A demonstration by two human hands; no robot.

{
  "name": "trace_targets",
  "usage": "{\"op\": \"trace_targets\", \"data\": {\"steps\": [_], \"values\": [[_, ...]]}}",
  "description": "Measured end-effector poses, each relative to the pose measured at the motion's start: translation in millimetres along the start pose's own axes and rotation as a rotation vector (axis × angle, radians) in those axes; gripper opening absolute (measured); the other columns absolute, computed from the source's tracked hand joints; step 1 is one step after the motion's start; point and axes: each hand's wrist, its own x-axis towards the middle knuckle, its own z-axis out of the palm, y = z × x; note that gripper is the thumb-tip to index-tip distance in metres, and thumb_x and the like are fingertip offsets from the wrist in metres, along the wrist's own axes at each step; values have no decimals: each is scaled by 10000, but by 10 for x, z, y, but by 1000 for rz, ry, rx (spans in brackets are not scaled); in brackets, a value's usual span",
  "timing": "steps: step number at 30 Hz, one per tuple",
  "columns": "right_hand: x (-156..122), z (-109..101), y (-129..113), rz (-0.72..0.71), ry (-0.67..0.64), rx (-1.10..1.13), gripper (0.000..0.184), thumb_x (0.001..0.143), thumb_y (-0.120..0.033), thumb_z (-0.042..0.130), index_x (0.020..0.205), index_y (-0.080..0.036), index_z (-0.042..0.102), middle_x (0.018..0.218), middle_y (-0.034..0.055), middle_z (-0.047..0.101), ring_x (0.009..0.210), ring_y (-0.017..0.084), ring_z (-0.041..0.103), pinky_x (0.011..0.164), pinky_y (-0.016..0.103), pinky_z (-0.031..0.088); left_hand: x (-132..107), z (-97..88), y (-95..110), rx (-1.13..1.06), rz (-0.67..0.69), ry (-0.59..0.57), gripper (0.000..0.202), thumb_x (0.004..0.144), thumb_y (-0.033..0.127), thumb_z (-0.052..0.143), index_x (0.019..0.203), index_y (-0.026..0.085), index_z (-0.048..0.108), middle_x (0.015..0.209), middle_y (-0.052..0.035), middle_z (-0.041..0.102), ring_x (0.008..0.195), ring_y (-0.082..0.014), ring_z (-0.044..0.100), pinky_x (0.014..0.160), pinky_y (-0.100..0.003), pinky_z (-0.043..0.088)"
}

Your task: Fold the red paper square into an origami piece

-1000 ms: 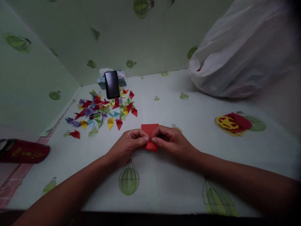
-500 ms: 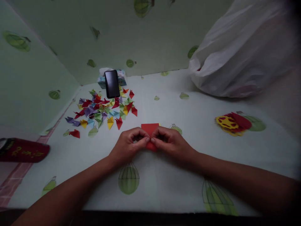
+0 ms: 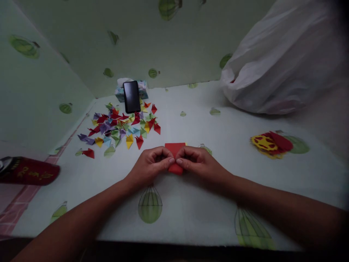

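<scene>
Between the two hands point(image 3: 149, 163) — both pinched onto it, nearly meeting — sits a piece of red paper point(image 3: 176, 169).

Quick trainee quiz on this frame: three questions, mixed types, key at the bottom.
1. Multiple choice: what are the left hand and right hand both holding?
a) a red can
b) red paper
c) nothing

2. True or false: the pile of colorful folded papers lies to the left of the white plastic bag.

3. Fill in the blank: directly behind the black phone is a ______ box.

Key: 1. b. 2. True. 3. tissue.
</scene>
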Motion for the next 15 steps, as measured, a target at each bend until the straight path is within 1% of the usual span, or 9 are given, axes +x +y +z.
{"op": "trace_targets", "data": {"steps": [5, 8, 11, 15], "values": [[2, -11, 6, 93, 4, 45, 202, 809, -341, 645, 718, -177, 569, 647, -25, 521, 607, 112, 433, 564, 254, 319, -13, 43, -10, -16, 15, 114, 161, 826, 298, 671, 772, 154, 621, 718, 12, 578, 657, -102, 495, 618, -236, 392], [7, -8, -3, 99, 27, 48, 222, 803, -343, 661, 699, -180, 551, 634, -24, 527, 607, 114, 438, 568, 256, 321, -21, 67, -28, -15, 28, 170, 164, 838, 302, 662, 776, 160, 609, 707, 22, 557, 648, -99, 479, 608, -233, 381], [9, 2, 2, 98, 37, 110, 238, 820, -369, 670, 730, -180, 558, 645, -22, 545, 625, 117, 462, 592, 259, 344, -28, 87, -33, -16, 54, 207, 170, 840, 308, 660, 776, 160, 609, 718, 17, 567, 659, -103, 490, 617, -235, 392], [-3, 31, 21, 110, -49, 188, 270, 840, -424, 685, 795, -167, 616, 665, -17, 556, 639, 118, 488, 609, 258, 361, -54, 116, -16, -35, 80, 211, 169, 844, 304, 663, 773, 159, 612, 724, 6, 589, 668, -112, 522, 630, -242, 420]]}}
